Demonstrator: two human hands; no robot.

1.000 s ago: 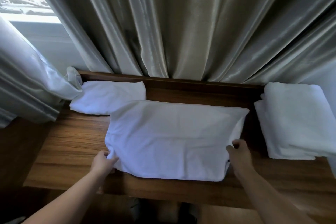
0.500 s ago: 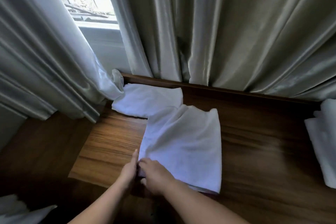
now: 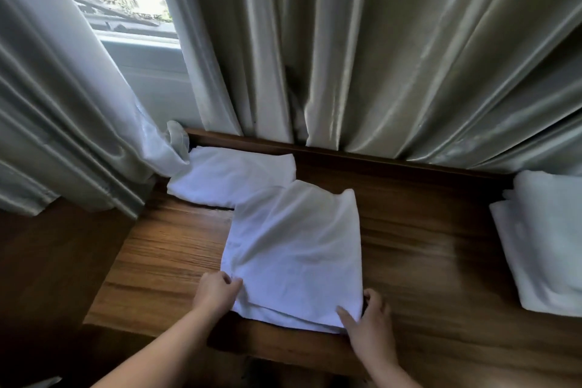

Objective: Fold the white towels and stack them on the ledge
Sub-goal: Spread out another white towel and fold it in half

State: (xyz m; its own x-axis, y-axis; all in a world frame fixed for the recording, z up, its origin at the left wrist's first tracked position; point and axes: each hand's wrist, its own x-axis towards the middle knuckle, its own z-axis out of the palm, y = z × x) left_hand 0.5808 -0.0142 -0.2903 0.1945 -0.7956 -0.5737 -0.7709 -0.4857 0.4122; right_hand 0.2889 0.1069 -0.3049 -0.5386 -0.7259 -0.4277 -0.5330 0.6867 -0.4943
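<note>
With curled fingers [image 3: 231,283], the left hand [image 3: 217,293] and right hand [image 3: 368,321] pinch the near corners of the half-folded white towel [image 3: 296,249] at the front edge of the ledge [image 3: 425,246], where an uneven tug could skew its layers or drag it off.

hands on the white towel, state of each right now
Left hand: holding the near left corner of the folded white cloth towel.
Right hand: holding its near right corner.

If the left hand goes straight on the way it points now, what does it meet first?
The left hand grips the middle towel at its near corner, so it would likely meet more of that towel first.
</note>
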